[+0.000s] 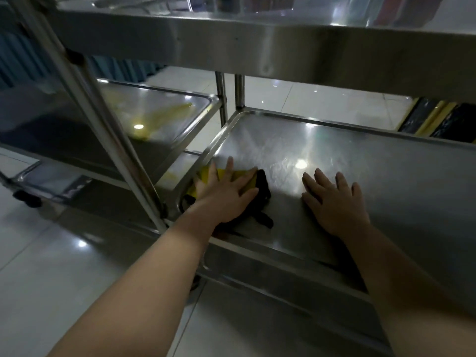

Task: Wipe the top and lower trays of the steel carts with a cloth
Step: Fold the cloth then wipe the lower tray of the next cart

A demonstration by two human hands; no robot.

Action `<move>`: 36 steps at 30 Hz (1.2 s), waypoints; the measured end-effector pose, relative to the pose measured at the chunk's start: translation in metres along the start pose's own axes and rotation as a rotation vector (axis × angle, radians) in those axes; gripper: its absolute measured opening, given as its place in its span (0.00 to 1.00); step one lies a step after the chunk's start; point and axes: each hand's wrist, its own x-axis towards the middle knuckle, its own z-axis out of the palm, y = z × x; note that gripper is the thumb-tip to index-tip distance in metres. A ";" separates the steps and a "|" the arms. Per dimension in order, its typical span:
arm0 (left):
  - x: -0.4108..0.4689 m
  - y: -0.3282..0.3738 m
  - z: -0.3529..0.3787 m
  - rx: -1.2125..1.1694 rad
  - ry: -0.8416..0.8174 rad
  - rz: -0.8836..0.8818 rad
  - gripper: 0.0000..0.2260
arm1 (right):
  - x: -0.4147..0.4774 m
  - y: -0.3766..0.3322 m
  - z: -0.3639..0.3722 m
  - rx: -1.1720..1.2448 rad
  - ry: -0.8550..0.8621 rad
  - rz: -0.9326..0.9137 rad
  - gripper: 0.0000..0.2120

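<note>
Pressing cloth (251, 185) flat w/ left hand (226, 194), lower tray (360, 161), right hand (334, 202) spread, empty.

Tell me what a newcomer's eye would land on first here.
First, the left hand pressed flat on a yellow and black cloth at the left end of the lower tray. Next, the right hand resting open on the bare steel beside it. Then the second cart's tray to the left, with a yellowish streak across it.
</note>
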 end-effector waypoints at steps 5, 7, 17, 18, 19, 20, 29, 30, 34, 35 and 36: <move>0.101 0.008 -0.024 -0.034 0.013 -0.003 0.26 | 0.000 0.003 0.002 0.013 -0.035 -0.028 0.27; 0.107 0.014 -0.025 -0.015 0.004 0.005 0.26 | 0.001 0.003 0.003 0.030 -0.034 -0.021 0.27; -0.032 -0.029 0.003 0.050 -0.028 -0.029 0.27 | -0.002 -0.004 -0.003 0.042 -0.036 -0.008 0.28; -0.008 -0.024 -0.002 0.026 -0.025 -0.028 0.26 | -0.001 -0.004 -0.002 0.051 -0.034 -0.003 0.28; 0.016 -0.018 -0.008 0.008 -0.027 -0.022 0.26 | 0.000 -0.004 -0.002 0.054 -0.028 0.005 0.28; 0.037 -0.012 -0.013 -0.002 -0.033 -0.013 0.26 | 0.001 -0.004 -0.001 0.050 -0.018 0.011 0.27; -0.069 -0.006 0.018 0.038 0.079 0.117 0.25 | -0.001 -0.004 -0.002 0.088 -0.010 0.033 0.26; -0.069 -0.014 0.014 0.011 0.055 0.116 0.25 | -0.002 -0.005 -0.001 0.086 -0.006 0.029 0.26; -0.035 -0.026 0.002 -0.037 0.040 -0.108 0.25 | -0.003 -0.007 -0.001 0.101 0.015 0.026 0.25; -0.035 -0.013 0.004 -0.007 0.052 -0.157 0.25 | -0.003 -0.007 -0.001 0.103 0.016 0.029 0.25; -0.040 0.006 0.007 0.006 0.057 -0.161 0.25 | -0.003 -0.005 -0.001 0.109 0.013 0.032 0.25</move>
